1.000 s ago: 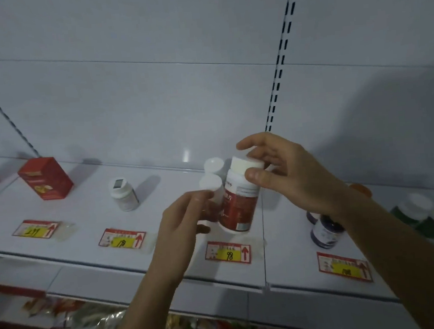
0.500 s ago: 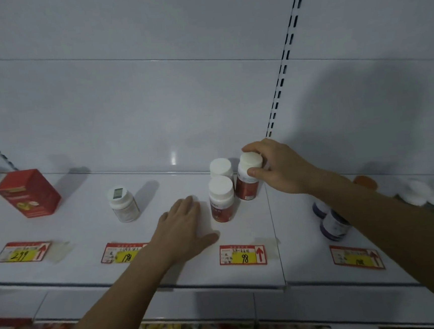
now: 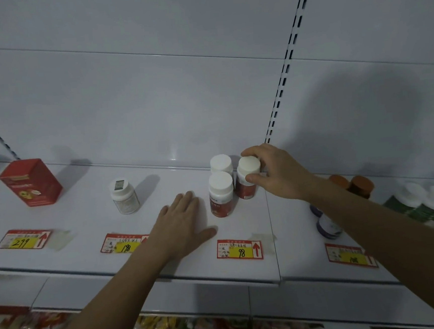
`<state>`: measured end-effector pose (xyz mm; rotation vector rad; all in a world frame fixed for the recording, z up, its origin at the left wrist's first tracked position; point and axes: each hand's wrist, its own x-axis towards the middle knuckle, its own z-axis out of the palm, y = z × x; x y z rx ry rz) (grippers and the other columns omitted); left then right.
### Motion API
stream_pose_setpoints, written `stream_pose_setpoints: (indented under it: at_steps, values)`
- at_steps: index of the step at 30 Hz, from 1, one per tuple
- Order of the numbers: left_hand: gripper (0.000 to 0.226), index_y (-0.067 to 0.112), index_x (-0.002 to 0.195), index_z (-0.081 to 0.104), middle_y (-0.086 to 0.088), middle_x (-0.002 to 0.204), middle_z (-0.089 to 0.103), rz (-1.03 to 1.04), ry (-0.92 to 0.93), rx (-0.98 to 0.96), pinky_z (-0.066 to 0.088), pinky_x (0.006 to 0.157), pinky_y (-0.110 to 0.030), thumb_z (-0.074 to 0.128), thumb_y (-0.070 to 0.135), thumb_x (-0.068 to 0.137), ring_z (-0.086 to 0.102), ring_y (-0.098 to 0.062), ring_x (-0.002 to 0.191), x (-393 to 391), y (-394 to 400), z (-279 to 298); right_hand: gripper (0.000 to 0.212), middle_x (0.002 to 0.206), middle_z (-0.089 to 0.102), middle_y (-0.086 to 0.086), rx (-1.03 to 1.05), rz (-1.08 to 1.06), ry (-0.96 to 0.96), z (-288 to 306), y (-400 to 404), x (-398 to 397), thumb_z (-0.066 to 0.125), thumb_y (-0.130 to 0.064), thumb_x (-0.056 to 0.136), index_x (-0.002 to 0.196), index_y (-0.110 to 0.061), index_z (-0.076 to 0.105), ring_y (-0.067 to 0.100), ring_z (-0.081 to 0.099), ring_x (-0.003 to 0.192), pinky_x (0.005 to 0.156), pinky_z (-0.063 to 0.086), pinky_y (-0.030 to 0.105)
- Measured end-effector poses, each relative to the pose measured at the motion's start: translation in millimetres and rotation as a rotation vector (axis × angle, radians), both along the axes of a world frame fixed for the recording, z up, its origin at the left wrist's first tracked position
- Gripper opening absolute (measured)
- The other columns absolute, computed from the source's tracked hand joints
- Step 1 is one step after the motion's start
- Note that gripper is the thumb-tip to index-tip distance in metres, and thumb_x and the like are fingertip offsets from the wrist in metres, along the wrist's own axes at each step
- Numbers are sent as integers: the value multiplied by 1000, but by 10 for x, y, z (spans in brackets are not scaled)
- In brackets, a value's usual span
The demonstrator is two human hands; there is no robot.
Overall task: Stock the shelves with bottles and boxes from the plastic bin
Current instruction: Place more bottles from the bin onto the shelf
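Head view looks up at the white shelf [image 3: 90,228], and everything sits relative to its "98" price tag [image 3: 239,249]. Left of the tag, the left hand [image 3: 182,226] lies flat on the shelf, fingers spread and straight. Behind the tag, the right hand [image 3: 274,172] pinches the white cap of a red bottle [image 3: 246,185], standing upright beside two matching bottles [image 3: 221,194]. It looks light, rigid and smooth, probably plastic, so the cap rim seems the surest hold.
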<state>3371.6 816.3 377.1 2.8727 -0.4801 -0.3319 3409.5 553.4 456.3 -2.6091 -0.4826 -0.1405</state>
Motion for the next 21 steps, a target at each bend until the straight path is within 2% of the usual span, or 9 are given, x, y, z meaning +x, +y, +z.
stream_pose_setpoints:
  at_steps: [5,9,11,16,18,21]
  values:
    - [94,19,158,14,-2,168,5,-10,-17,10,18,124,-48,43,75,88,9,-23,154,-21,10,47,63,132,59,6,40,-1,19,-3,8,-82,77,-21,88,144,-16,48,22,57,116,100,49,44]
    - [93,17,157,19,-3,166,15,-21,43,26,30,120,-43,50,72,88,26,-22,149,8,3,202,72,127,59,4,51,7,6,53,-26,-115,78,-26,87,149,-18,42,18,56,110,99,48,38]
    - [93,19,158,20,0,166,18,-14,82,10,32,119,-40,52,71,88,30,-21,147,7,27,314,74,131,57,5,40,14,-23,112,-55,-131,78,-30,87,150,-19,41,20,54,114,100,46,37]
    - [77,21,155,31,2,160,34,-15,-156,-3,36,115,-37,49,63,94,39,-18,143,-89,365,840,68,146,52,5,-71,141,-150,332,56,-154,71,-35,91,150,-13,44,23,45,135,110,29,27]
    - [75,19,155,31,0,160,35,20,-241,29,35,116,-38,45,62,95,37,-18,145,-158,640,1132,67,154,44,1,-136,207,-160,469,297,-99,63,-42,95,153,-18,39,18,36,142,113,21,24]
    - [76,17,153,33,-3,157,40,114,-304,113,40,112,-39,41,64,94,45,-22,138,-271,1173,1463,68,163,31,-2,-210,337,-171,636,844,33,54,-48,99,157,-20,31,15,23,150,118,14,23]
